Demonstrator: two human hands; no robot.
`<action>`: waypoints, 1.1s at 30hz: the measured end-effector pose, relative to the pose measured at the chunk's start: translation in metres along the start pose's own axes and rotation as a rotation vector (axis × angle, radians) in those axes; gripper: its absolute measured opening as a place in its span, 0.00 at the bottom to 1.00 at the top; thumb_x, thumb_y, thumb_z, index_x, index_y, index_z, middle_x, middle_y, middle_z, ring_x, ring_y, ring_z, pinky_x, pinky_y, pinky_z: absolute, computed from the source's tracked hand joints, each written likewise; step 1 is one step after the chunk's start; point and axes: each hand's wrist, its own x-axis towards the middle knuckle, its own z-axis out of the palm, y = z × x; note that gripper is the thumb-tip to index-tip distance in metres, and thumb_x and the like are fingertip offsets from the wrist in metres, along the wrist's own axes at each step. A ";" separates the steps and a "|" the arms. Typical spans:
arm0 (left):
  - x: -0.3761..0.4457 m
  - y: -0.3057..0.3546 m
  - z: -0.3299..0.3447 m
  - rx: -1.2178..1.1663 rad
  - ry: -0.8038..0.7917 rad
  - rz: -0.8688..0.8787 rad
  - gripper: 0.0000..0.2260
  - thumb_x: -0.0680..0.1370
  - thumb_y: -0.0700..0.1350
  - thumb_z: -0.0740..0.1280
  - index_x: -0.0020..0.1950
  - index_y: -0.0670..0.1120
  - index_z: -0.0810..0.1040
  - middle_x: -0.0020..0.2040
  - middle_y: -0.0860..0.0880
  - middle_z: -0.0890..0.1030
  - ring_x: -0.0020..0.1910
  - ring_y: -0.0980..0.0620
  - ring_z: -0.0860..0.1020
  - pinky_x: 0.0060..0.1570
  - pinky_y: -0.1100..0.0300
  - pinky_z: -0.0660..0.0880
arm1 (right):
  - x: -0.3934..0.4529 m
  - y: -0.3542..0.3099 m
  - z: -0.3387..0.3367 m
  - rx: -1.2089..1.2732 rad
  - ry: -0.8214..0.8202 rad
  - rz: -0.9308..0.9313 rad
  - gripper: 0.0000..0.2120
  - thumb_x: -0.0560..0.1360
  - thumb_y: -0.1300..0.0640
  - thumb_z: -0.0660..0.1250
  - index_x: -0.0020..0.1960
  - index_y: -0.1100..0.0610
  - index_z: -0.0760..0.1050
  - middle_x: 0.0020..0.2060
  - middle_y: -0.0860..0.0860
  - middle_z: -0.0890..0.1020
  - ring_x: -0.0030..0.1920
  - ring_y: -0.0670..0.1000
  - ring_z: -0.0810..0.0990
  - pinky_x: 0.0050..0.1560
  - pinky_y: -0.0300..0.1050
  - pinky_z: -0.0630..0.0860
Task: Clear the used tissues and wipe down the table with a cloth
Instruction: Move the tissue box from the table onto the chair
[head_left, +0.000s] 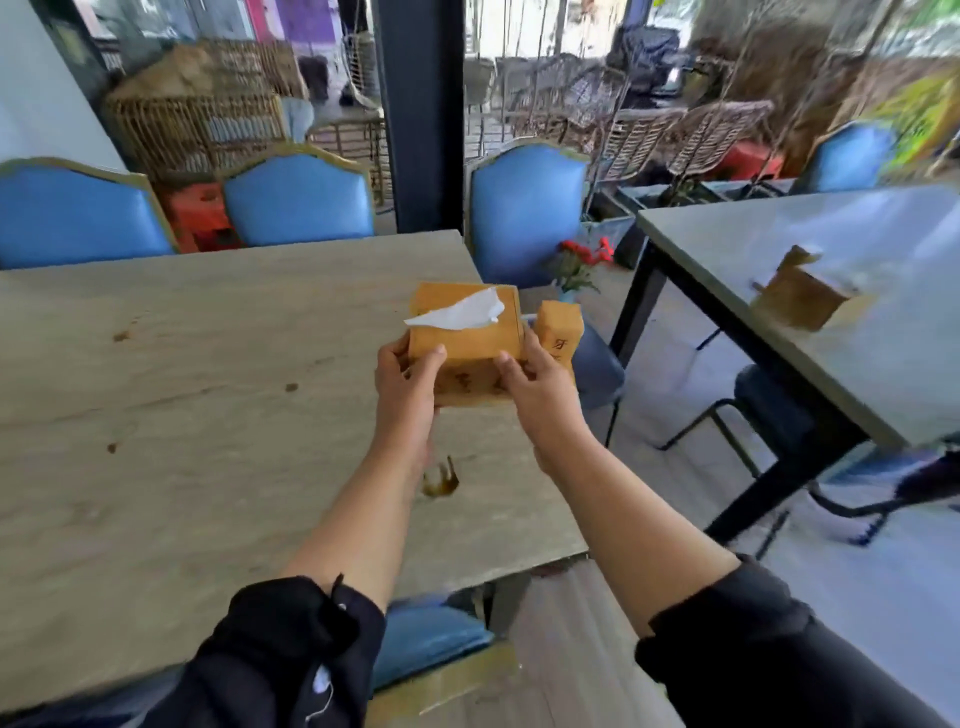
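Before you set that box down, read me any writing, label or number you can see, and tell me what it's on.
Small wooden holder beside the tissue box: dark characters run down its front, too blurred to read.
Wooden tissue box, held between left hand and right hand: faint marks on the near face, partly covered by fingers, unreadable.
Yellow-green sign, far right: blurred, no legible text.
Nothing else carries writing.

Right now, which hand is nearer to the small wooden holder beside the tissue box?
Right. The right hand lies just beside the small holder; the left hand grips the tissue box's far side.
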 end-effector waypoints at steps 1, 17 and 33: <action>-0.003 -0.008 0.018 0.003 -0.008 -0.009 0.12 0.70 0.52 0.70 0.51 0.59 0.71 0.63 0.46 0.74 0.58 0.49 0.78 0.44 0.56 0.76 | 0.003 0.006 -0.017 0.004 0.014 0.007 0.27 0.74 0.41 0.62 0.72 0.40 0.63 0.64 0.46 0.77 0.63 0.50 0.75 0.65 0.54 0.72; 0.110 -0.130 0.218 0.047 -0.050 -0.132 0.16 0.76 0.49 0.67 0.63 0.53 0.68 0.65 0.49 0.72 0.59 0.54 0.75 0.45 0.58 0.74 | 0.188 0.103 -0.163 0.253 0.041 0.221 0.27 0.77 0.49 0.67 0.74 0.43 0.63 0.66 0.45 0.75 0.64 0.49 0.75 0.68 0.53 0.71; 0.285 -0.283 0.326 0.245 0.102 -0.275 0.28 0.71 0.51 0.69 0.70 0.56 0.64 0.67 0.51 0.71 0.62 0.53 0.74 0.62 0.49 0.74 | 0.433 0.226 -0.204 0.295 -0.099 0.425 0.27 0.77 0.59 0.63 0.74 0.45 0.64 0.67 0.43 0.72 0.65 0.46 0.73 0.58 0.38 0.72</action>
